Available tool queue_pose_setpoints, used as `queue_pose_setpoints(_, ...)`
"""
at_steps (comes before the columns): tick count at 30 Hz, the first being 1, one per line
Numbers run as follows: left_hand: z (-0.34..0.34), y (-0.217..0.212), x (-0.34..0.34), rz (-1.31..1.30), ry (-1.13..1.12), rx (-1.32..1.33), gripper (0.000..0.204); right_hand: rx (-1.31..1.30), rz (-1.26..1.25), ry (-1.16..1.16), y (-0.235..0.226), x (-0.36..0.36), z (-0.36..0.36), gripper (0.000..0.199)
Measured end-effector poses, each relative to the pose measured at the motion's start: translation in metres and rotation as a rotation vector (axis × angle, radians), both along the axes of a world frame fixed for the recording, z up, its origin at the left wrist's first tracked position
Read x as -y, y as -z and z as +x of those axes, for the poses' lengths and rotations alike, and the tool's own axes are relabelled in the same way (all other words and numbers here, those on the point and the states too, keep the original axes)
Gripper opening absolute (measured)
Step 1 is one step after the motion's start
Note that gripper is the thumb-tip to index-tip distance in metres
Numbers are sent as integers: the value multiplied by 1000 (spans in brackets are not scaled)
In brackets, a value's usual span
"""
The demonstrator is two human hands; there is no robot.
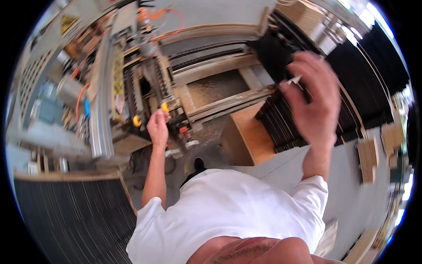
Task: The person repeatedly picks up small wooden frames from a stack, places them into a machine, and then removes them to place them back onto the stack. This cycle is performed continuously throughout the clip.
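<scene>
The yellow knob [165, 107] sat at the near end of the chain-railed machine [181, 78], just at the fingertips of the person's left hand [157, 128]. From where I stood, those fingers were curled in close together against it; I couldn't tell whether they gripped it or merely touched. A second yellow knob [136, 121] stuck out a little further left, clear of the hand.

The right hand [315, 94] was up in the air, blurred, its fingers half bent with the thumb apart from them. A pale sliver [295, 80] showed by the fingertips, though I couldn't tell if it was held. That hand was nearest the dark stacked panels [281, 125], which stood beside a brown wooden box [256, 134]. More dark panels [72, 211] lay in rows behind the person's left side.
</scene>
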State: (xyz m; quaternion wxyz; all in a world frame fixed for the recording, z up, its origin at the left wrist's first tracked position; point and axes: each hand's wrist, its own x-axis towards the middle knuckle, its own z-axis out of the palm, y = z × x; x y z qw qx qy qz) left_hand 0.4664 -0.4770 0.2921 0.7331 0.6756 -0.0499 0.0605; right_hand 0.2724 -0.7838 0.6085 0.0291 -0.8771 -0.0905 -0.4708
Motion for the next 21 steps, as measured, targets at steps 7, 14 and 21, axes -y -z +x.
queue_pose_setpoints(7, 162, 15, 10, -388, -123, -259, 29, -273, 85, 900, -91, 167, -75, 36)
queue_pose_setpoints(14, 310, 46, -1, -457, -402, -447, 43, -423, 406, 797, -100, 246, -147, 45)
queue_pose_setpoints(21, 441, 59, -11, -379, -387, -631, 71, -239, 223, 957, -100, 99, -73, 35)
